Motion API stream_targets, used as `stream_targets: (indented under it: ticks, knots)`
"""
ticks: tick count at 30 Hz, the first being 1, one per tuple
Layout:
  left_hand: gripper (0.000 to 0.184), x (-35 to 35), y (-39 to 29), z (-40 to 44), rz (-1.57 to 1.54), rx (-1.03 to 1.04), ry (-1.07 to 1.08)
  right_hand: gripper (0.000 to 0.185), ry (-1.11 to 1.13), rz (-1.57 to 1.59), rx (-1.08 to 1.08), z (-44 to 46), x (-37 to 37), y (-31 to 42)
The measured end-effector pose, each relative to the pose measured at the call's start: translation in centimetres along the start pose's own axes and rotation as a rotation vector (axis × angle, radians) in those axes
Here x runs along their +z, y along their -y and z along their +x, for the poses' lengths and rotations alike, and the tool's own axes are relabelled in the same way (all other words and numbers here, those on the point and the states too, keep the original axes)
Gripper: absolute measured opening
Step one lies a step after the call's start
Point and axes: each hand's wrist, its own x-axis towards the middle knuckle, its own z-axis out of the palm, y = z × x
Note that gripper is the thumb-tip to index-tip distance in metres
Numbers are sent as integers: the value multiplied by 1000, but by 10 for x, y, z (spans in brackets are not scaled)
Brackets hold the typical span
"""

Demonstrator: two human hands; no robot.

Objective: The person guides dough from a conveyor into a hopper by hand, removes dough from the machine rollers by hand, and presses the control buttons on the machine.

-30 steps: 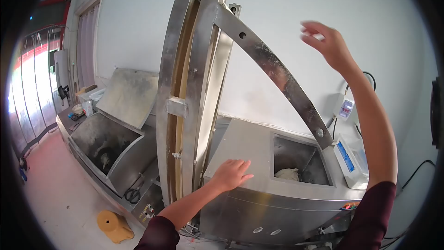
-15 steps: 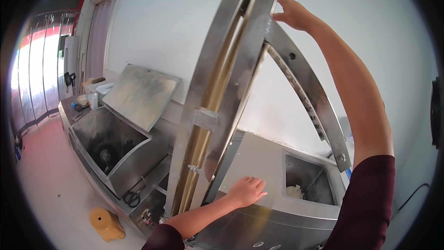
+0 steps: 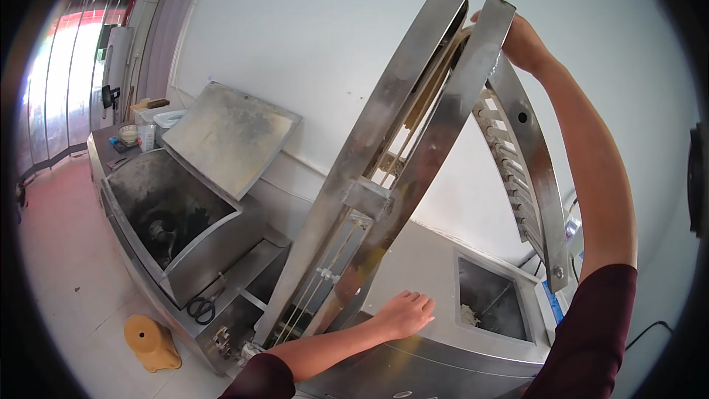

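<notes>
My right hand [image 3: 521,41] is up at the top of a tilted metal frame [image 3: 443,133], its fingers wrapped behind the upper end and partly hidden by it. A curved arm with a row of rollers [image 3: 543,177] hangs from that frame. My left hand [image 3: 405,315] rests on or just over the metal cover [image 3: 413,266] of the machine, with its fingers bent and close together; nothing shows in it. To the right of this hand, a square opening [image 3: 498,303] in the cover holds pale dough-like material [image 3: 468,315] at its left side.
An open metal bin [image 3: 170,214] with a raised lid [image 3: 233,137] stands at the left. Black scissors [image 3: 201,309] lie near it. A yellow stool [image 3: 151,343] is on the floor at lower left. Small containers [image 3: 128,134] stand behind the bin.
My right hand has come down from the air onto the frame's top. The frame has tilted to the right, opening a view of its rollers. My left hand has stayed by the cover, its fingers now more bent.
</notes>
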Motion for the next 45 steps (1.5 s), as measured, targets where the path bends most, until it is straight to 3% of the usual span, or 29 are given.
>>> stream_targets:
  ticks: [3,6,9,12,23,27,36,42,45]
  knots:
    - [27,1,1,0,-8,11,-9,26,54,-211,15,-5,-6,5]
    - [25,1,1,0,-17,21,-28,30,-46,-121,-2,-11,-5,6]
    - [24,0,1,-1,-14,21,-25,27,102,70,281,-9,-13,22]
    - [24,-1,1,-1,-16,22,-29,32,134,-45,143,-11,-3,2]
    - [23,-1,1,-1,-26,22,-36,38,220,38,196,-25,-12,17]
    - [23,0,2,-1,-37,24,-32,40,137,-155,80,-28,-1,2]
    - [23,2,1,-1,-23,20,-44,45,221,235,196,-28,9,-4]
    - [23,4,2,-1,-19,20,-49,31,152,426,335,-37,-1,20]
    - [23,3,2,-2,-20,20,-42,35,53,530,157,-41,16,6]
